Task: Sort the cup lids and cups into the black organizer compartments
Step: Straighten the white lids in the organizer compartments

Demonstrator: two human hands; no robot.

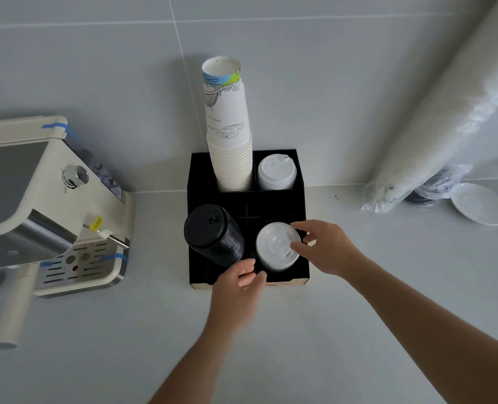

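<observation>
The black organizer (pixel 271 201) stands on the counter against the tiled wall. A tall stack of white paper cups (pixel 229 132) fills its back left compartment. White sip lids (pixel 276 172) sit in the back right one. A leaning stack of black lids (pixel 213 234) occupies the front left compartment. A stack of white flat lids (pixel 277 246) is in the front right one. My right hand (pixel 325 247) touches the top and right side of that white stack with spread fingers. My left hand (pixel 240 282) rests at the organizer's front edge, fingers against the stack's lower left side.
A cream and steel coffee machine (pixel 46 205) stands to the left with its steam wand (pixel 116 239) pointing toward the organizer. A long plastic-wrapped sleeve of cups (pixel 446 112) leans against the wall at right, beside a white saucer (pixel 479 204).
</observation>
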